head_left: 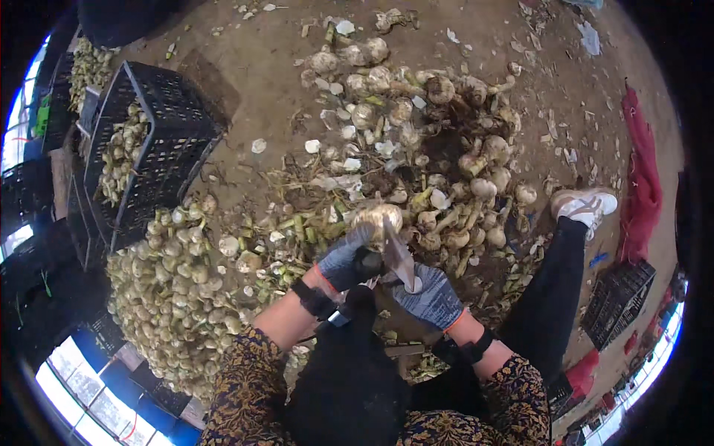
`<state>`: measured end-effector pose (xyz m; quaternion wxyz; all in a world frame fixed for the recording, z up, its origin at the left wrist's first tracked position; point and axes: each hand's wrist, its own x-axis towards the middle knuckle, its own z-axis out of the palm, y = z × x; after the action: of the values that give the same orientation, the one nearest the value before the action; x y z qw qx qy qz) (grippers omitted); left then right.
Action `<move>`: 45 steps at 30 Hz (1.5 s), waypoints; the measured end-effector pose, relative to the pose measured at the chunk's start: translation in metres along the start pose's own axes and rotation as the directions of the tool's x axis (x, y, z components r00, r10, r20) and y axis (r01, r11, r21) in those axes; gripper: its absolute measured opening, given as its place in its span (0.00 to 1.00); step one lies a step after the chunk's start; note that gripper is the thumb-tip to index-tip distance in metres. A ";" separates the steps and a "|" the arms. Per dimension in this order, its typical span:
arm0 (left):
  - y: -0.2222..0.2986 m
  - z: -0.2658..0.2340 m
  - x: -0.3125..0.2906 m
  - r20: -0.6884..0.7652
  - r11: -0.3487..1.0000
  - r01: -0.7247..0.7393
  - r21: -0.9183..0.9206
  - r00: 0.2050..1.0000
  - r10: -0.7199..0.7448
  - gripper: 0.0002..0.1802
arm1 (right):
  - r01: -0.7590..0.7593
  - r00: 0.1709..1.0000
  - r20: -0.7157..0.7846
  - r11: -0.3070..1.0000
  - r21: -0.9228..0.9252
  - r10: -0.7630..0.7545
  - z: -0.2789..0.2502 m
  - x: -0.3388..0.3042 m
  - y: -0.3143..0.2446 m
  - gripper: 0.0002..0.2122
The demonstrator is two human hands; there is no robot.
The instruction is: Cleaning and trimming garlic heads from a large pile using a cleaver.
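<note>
My left hand [347, 260], in a grey knit glove, is closed around a large garlic bulb [370, 218], which sticks out past the fingers. My right hand [431, 299], gloved the same way, grips a knife whose broad, brownish blade [398, 256] points away from me and crosses in front of the bulb. Whether the edge cuts into the bulb, I cannot tell. The knife's handle is hidden in my fist. Just beyond my hands lie many untrimmed garlic bulbs [483, 188] with stems, mixed with cut stalks [301, 227] and white peelings.
To my left spreads a big heap of trimmed garlic [175, 297]. Behind it, a black plastic crate [171, 111] with garlic inside stands tilted. My outstretched leg ends in a white shoe [584, 204] at right, near a red cloth [643, 178] and another black crate [619, 303].
</note>
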<state>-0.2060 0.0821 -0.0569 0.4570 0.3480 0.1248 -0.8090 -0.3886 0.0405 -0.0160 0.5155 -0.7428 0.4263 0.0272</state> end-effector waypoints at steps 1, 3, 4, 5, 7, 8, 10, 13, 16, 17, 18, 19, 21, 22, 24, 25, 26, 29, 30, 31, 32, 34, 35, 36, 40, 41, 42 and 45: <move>0.001 0.009 -0.007 -0.025 0.995 -0.044 0.094 0.999 0.046 0.28 | -0.001 1.000 0.019 0.999 -0.039 0.002 -0.001 0.000 -0.003 0.13; -0.001 -0.012 -0.003 0.009 0.969 -0.083 0.233 0.996 0.084 0.28 | -0.012 1.000 -0.004 0.996 -0.089 0.011 -0.008 -0.003 0.003 0.14; 0.005 -0.003 -0.002 0.033 0.913 -0.134 0.385 0.991 0.131 0.29 | -0.024 1.000 -0.013 0.993 -0.117 0.023 -0.012 -0.005 0.011 0.14; 0.010 0.004 -0.005 0.067 0.828 -0.185 0.529 0.982 0.177 0.30 | -0.054 0.998 -0.052 0.984 -0.171 0.045 -0.019 -0.008 0.016 0.15; 0.004 -0.005 -0.004 0.099 0.724 -0.311 0.616 0.942 0.320 0.35 | -0.115 0.988 -0.131 0.955 -0.274 0.082 -0.030 -0.015 0.021 0.15; -0.002 -0.020 0.003 0.173 0.533 -0.397 0.748 0.891 0.420 0.35 | -0.088 0.991 -0.120 0.942 -0.323 0.051 -0.035 -0.016 0.019 0.16; 0.005 0.004 0.000 0.110 0.491 -0.262 0.831 0.942 0.316 0.37 | -0.056 0.997 0.019 0.894 -0.445 0.072 -0.050 -0.015 0.011 0.15; -0.005 -0.021 -0.004 0.296 0.893 -0.327 0.310 0.925 0.236 0.40 | 0.022 0.981 0.181 0.871 -0.491 0.077 -0.052 -0.001 -0.012 0.15; -0.012 -0.028 0.002 0.317 0.892 -0.314 0.326 0.925 0.210 0.37 | 0.072 0.971 0.232 0.864 -0.498 0.053 -0.050 0.003 -0.011 0.15; -0.011 -0.027 0.003 0.329 0.763 -0.376 0.526 0.917 0.225 0.36 | 0.079 0.972 0.231 0.862 -0.501 0.046 -0.048 0.003 -0.009 0.16; -0.011 -0.025 0.003 0.262 0.920 -0.211 0.332 0.957 0.125 0.32 | 0.085 0.972 0.231 0.860 -0.504 0.039 -0.046 0.004 -0.008 0.16; -0.014 -0.023 0.002 0.254 0.923 -0.225 0.312 0.956 0.147 0.34 | 0.089 0.969 0.244 0.859 -0.504 0.043 -0.046 0.004 -0.009 0.16; -0.020 -0.020 -0.001 0.234 0.929 -0.253 0.271 0.953 0.191 0.38 | 0.095 0.961 0.270 0.859 -0.504 0.052 -0.046 0.005 -0.011 0.15; -0.020 -0.026 0.001 0.286 0.868 -0.321 0.380 0.933 0.220 0.39 | 0.097 0.957 0.285 0.866 -0.491 0.054 -0.046 0.006 -0.013 0.15; -0.024 -0.037 -0.003 0.175 0.998 0.027 -0.058 0.984 -0.017 0.35 | 0.100 0.948 0.314 0.878 -0.467 0.059 -0.046 0.008 -0.017 0.15; -0.026 -0.042 -0.005 0.164 0.938 0.193 -0.289 0.975 -0.150 0.33 | 0.111 0.946 0.319 0.882 -0.458 0.047 -0.045 0.008 -0.016 0.15; -0.027 -0.048 -0.008 0.205 0.995 0.091 -0.039 0.975 -0.081 0.31 | 0.122 0.945 0.325 0.885 -0.450 0.035 -0.044 0.008 -0.015 0.15; -0.024 -0.060 -0.017 0.403 0.731 -0.295 0.616 0.915 0.030 0.27 | 0.160 0.932 0.362 0.878 -0.450 0.016 -0.045 0.008 -0.007 0.16; -0.024 -0.063 -0.020 0.477 0.521 -0.419 0.744 0.878 0.025 0.25 | 0.173 0.926 0.376 0.873 -0.456 0.013 -0.046 0.007 -0.004 0.16; -0.024 -0.057 -0.024 0.380 0.590 -0.314 0.743 0.925 0.014 0.22 | 0.162 0.929 0.368 0.871 -0.464 0.023 -0.045 0.006 0.000 0.16; -0.024 -0.051 -0.028 0.278 0.660 -0.210 0.721 0.961 0.002 0.20 | 0.151 0.932 0.360 0.868 -0.472 0.034 -0.043 0.004 0.003 0.16; -0.026 -0.048 -0.032 0.198 0.726 -0.152 0.670 0.980 0.022 0.17 | 0.129 0.938 0.344 0.873 -0.471 0.047 -0.042 0.001 0.001 0.16; -0.028 -0.051 -0.032 0.205 0.709 -0.175 0.683 0.978 0.043 0.18 | 0.118 0.940 0.337 0.880 -0.461 0.050 -0.043 0.000 -0.004 0.16; -0.030 -0.055 -0.031 0.216 0.690 -0.198 0.696 0.975 0.062 0.18 | 0.108 0.943 0.329 0.887 -0.450 0.052 -0.043 -0.001 -0.007 0.15; -0.047 -0.100 -0.015 0.430 0.235 -0.453 0.860 0.891 0.147 0.16 | 0.108 0.939 0.341 0.890 -0.443 0.055 -0.039 0.004 -0.011 0.15; -0.048 -0.104 -0.014 0.532 0.029 -0.540 0.841 0.836 0.134 0.15 | 0.115 0.926 0.372 0.887 -0.446 0.067 -0.037 0.008 -0.011 0.15; -0.048 -0.108 -0.015 0.496 0.261 -0.519 0.814 0.855 0.153 0.21 | 0.125 0.912 0.404 0.885 -0.449 0.076 -0.036 0.012 -0.011 0.15; -0.037 -0.063 -0.006 0.407 0.645 -0.421 0.637 0.895 0.183 0.38 | 0.052 0.875 0.440 0.863 -0.503 0.204 -0.051 0.011 -0.006 0.15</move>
<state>-0.2065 0.1389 -0.1027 0.4302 0.3834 -0.3300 -0.7477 -0.3979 -0.0056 0.0066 0.3931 -0.8023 0.2936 0.3400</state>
